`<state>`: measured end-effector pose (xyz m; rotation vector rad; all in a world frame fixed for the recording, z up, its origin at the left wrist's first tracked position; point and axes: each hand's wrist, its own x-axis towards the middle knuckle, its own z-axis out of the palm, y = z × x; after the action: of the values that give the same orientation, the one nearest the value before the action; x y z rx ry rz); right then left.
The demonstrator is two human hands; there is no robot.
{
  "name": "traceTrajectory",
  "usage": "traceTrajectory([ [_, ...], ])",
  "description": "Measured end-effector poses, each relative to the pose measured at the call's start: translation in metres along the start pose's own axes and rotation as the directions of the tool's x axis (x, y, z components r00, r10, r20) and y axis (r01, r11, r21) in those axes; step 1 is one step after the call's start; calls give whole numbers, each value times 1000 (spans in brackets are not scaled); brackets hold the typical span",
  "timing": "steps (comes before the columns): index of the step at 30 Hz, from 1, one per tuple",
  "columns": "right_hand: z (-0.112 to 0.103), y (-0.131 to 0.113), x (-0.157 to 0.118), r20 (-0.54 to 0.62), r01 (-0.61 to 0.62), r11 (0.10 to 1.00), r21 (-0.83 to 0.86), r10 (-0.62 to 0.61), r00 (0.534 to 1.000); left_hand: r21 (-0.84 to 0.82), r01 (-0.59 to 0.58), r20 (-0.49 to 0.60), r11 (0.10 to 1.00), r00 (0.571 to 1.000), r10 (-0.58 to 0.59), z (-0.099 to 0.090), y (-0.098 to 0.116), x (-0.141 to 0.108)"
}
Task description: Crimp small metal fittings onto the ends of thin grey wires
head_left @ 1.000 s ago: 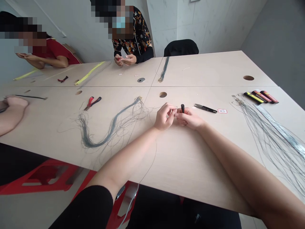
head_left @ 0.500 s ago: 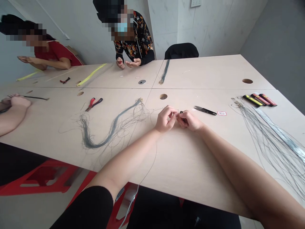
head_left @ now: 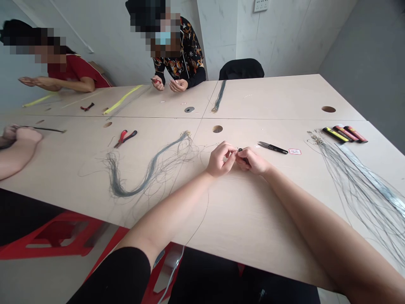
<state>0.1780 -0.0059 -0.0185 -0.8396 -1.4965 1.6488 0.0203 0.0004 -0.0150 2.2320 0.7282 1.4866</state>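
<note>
My left hand (head_left: 220, 159) is closed in a pinch just above the table, fingertips almost meeting those of my right hand. A thin grey cord (head_left: 205, 211) runs from beneath the left hand to the table's front edge; its end at the fingertips is too small to make out. My right hand (head_left: 255, 161) is closed around a small dark object (head_left: 240, 150), of which only a rounded black end shows. Black thread snips (head_left: 272, 147) lie just beyond the right hand. Left of my hands lies a curved bundle of grey-blue cords (head_left: 152, 166) with gold-coloured metal ends.
Red-and-black pliers (head_left: 125, 138) lie at the left. On the right are a second cord bundle (head_left: 344, 181), several cylindrical tubes (head_left: 344, 133) and a small label (head_left: 295, 151). A round hole (head_left: 217, 129) pierces the table (head_left: 253, 219). Co-workers sit opposite and at the left.
My hands stay nearly in place, with a slight shift of the left fingers. The co-worker opposite has drawn both hands up, one with a red-handled tool.
</note>
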Motion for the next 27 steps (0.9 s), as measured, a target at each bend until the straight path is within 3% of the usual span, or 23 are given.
traceTrajectory([
  [9, 0, 0, -1, -5, -6, 1000, 6, 6, 1000, -4, 42, 10, 999, 999, -42, 0, 2, 1],
  [14, -2, -1, -1, -46, 56, 992, 115, -51, 998, -20, 98, -48, 995, 994, -99, -1, 2, 3],
  [20, -5, 1, 1, -279, 130, 987, 96, -99, 955, -86, 173, -41, 981, 983, -177, 0, 0, 3],
  [27, -2, 0, 4, -366, 177, 981, 74, -139, 920, -104, 222, 1, 969, 975, -223, 1, -1, 2],
])
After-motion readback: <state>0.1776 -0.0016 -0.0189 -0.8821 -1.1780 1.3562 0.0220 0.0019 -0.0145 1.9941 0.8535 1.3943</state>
